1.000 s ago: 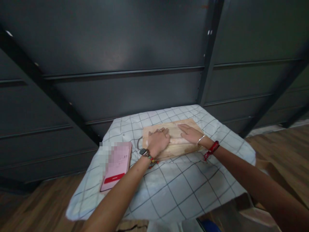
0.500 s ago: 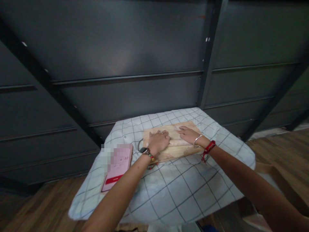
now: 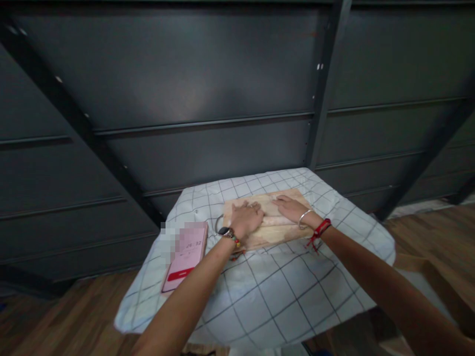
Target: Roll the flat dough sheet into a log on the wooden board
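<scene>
A pale wooden board (image 3: pixel 270 237) lies on the table, with a light, rod-like roll (image 3: pixel 280 221) across its middle; I cannot make out what the roll is. My left hand (image 3: pixel 247 217) rests palm down over the roll's left part, fingers spread and a ring on one of them. Over the right part lies my right hand (image 3: pixel 291 208), its fingers stretched toward the left. Both palms hide the ends of the roll. A cord loop (image 3: pixel 217 225) sticks out at the board's left edge beside my left wrist.
The table has a white checked cloth (image 3: pixel 267 291). A pink-screened phone (image 3: pixel 187 252) lies left of my left forearm. Behind the table stands a dark metal panel wall (image 3: pixel 208 153). An open cardboard box (image 3: pixel 423 272) is on the wooden floor at the right.
The camera view has shifted slightly, so everything sits a little further right and lower. Both hands stay on the roll with hardly any visible movement.
</scene>
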A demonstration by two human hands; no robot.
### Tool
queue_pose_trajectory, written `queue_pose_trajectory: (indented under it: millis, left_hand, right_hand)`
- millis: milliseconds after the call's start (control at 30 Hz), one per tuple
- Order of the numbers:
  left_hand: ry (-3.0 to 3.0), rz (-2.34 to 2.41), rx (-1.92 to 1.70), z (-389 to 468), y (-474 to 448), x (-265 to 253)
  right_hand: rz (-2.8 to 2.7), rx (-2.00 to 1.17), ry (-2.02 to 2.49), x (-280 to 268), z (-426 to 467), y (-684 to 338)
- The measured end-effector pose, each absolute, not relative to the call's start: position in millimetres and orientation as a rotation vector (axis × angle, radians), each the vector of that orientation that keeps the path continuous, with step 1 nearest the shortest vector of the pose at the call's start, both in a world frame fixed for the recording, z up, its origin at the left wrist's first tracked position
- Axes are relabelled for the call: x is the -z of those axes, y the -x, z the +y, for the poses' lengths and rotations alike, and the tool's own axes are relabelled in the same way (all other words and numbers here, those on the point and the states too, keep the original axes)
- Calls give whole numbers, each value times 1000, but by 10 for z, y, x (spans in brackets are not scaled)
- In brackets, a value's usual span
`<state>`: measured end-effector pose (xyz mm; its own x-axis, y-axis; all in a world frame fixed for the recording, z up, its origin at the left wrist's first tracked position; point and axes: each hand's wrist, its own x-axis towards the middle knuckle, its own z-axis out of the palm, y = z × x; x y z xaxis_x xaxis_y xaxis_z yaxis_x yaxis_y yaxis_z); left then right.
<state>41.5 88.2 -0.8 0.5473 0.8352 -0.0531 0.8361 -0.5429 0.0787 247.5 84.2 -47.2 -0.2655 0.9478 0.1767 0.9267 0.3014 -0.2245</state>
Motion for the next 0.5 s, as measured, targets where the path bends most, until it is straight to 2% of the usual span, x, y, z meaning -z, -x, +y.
queue_pose_trajectory:
  millis: [267,500]
  left_hand:
    - [-2666,1467,28,892,-410,7]
    - [-2726,1248,124,1058,-436,-44]
  right_hand:
    - [-2334,-129,1706,471,877,-2467]
    - [-2165,-19,1752,346,701,-2391]
